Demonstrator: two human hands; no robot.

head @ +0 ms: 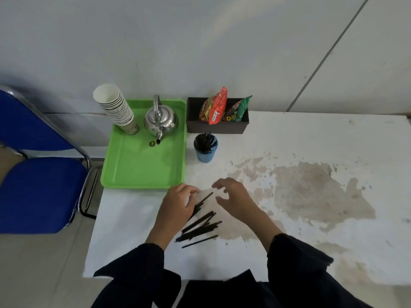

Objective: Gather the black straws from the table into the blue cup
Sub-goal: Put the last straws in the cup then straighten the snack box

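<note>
Several black straws (201, 228) lie in a loose pile on the white table (311, 134), near its front edge. My left hand (176, 205) rests on the pile's upper left part, fingers curled onto a few straws there. My right hand (233, 196) hovers just right of those straws with its fingers spread and nothing in it. The blue cup (205, 152) stands upright farther back, between the tray and the box, and holds several black straws.
A green tray (133, 170) at the back left carries a steel kettle (160, 120) and a stack of paper cups (117, 110). A dark box (216, 127) of snack packets stands against the wall. A blue chair (37, 192) is left of the table. Brown stains mark the table's right half.
</note>
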